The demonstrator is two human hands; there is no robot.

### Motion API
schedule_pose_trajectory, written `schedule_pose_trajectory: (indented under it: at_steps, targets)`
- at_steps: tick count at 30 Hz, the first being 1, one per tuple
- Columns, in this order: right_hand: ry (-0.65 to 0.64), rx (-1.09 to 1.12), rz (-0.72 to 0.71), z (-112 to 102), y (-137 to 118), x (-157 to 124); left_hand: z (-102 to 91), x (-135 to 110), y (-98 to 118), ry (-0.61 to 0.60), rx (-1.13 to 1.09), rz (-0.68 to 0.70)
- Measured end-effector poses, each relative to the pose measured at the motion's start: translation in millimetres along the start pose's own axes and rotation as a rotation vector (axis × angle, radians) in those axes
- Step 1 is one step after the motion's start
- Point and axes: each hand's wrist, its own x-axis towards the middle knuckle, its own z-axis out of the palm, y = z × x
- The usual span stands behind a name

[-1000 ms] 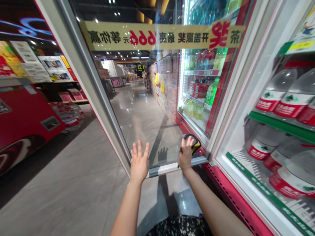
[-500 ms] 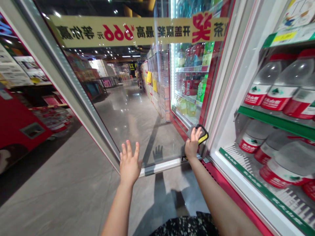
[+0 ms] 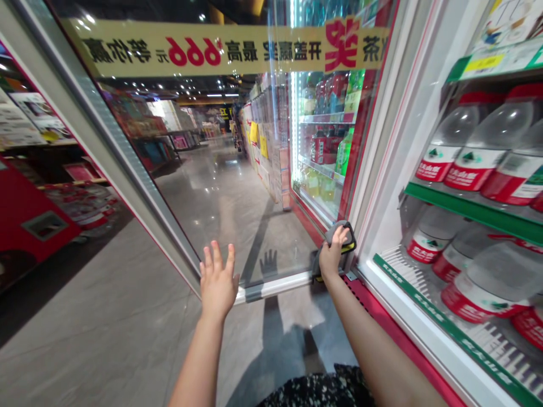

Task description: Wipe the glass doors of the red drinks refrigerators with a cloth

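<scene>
A glass cooler door [image 3: 220, 186] stands swung open in front of me, its pale frame running along the left and the bottom. Near the lower left corner of the pane, my left hand [image 3: 218, 280] is raised flat with its fingers spread, holding nothing; whether the palm touches the glass I cannot tell. By the lower right corner, my right hand [image 3: 331, 260] grips a grey and black pad with a yellow edge [image 3: 348, 236], held at the glass. My fingers and wrist cover part of the pad.
To the right, cooler shelves [image 3: 466, 212] hold several water bottles [image 3: 475, 161] with red and white labels. A lit drinks fridge [image 3: 324, 124] and a long aisle show through the pane. On the left stands a red display unit [image 3: 34, 209] on grey floor.
The pad in my right hand has turned and sits slightly lower, with more of its dark part showing beside the wrist. My left hand stays spread. The view has shifted slightly.
</scene>
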Motion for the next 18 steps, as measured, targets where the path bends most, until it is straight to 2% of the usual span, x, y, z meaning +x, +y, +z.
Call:
schedule_pose_trajectory:
  at_steps: [2, 6, 8, 11, 15, 17, 18]
  targets:
    - [0.015, -0.039, -0.051, -6.1, 4.5, -3.7, 0.4, 0.1, -1.0, 0.005, -0.008, 0.003]
    - [0.080, -0.094, -0.097, -10.6, 12.6, -29.3, -0.7, 0.4, -0.9, -0.006, -0.002, 0.001]
    - [0.116, -0.104, -0.087, -5.8, 6.1, -38.9, -1.5, 0.6, 1.0, -0.015, -0.003, -0.003]
    - [0.140, -0.114, -0.071, 3.1, -20.7, -47.9, -0.8, 0.4, 4.1, -0.010, -0.020, -0.005]
    - [-0.069, -0.049, -0.218, -0.3, -54.9, -62.8, 2.9, -1.0, 3.7, 0.018, -0.034, 0.003]
    - [-0.143, 0.013, -0.266, -8.4, -56.7, -67.4, 4.4, -1.7, 2.3, 0.017, -0.031, 0.002]
    - [-0.137, 0.032, -0.259, -12.6, -54.1, -67.2, 4.9, -2.0, 1.9, 0.013, -0.029, -0.001]
